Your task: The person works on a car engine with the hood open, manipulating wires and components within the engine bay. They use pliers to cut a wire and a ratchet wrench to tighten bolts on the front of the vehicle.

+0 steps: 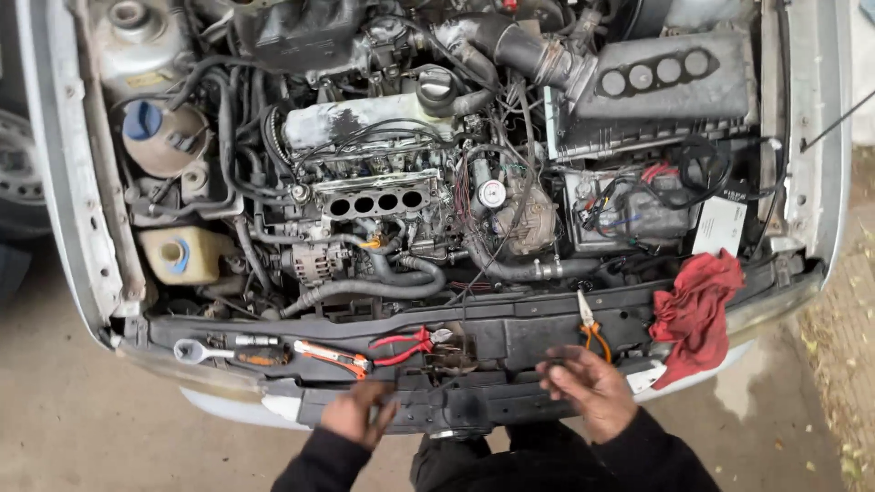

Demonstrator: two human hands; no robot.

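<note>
Two hands (360, 412) (583, 387) low on front panel (510, 333)

Person in dark black long-sleeved top, soft fabric sleeves reaching both wrists, bare ungloved left hand (358, 412) and right hand (588, 389), dark trousers partly visible below between the arms.

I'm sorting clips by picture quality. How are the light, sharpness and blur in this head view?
Head view: soft, even daylight with no hard shadows or strong glare; the engine bay and the red rag are sharp; the left hand and right hand are smeared by motion blur; the car's sides bow outward at the frame edges, a sign of wide-angle distortion.
</note>
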